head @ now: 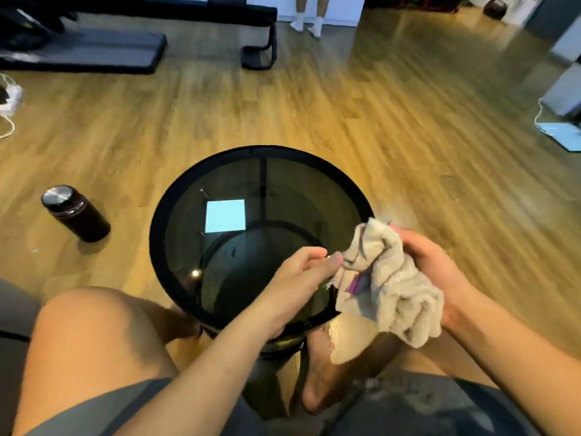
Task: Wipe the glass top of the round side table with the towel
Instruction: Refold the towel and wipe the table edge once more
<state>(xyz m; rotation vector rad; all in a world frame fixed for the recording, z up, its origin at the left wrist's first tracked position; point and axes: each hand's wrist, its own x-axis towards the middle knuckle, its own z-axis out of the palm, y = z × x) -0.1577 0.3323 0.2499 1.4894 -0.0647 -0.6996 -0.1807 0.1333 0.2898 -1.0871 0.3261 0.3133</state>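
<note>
Presently: beige towel (390, 281) bunched, right hand (430, 265) grip clenched around it, left hand (301, 275) grip pinching its edge, above glass bench top (239, 190).

A beige towel (390, 278) with a purple tag, a worktop (201, 309) of smoky dark glass rimmed in black, a dark brown silver-capped flask (75, 214) on honey-striped wood floor (377, 121).

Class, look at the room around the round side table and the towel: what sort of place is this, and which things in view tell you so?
Probably a home gym or exercise room: wooden plank floor, a black padded mat and a dark bench frame at the back, and a drinks flask standing on the floor.
</note>
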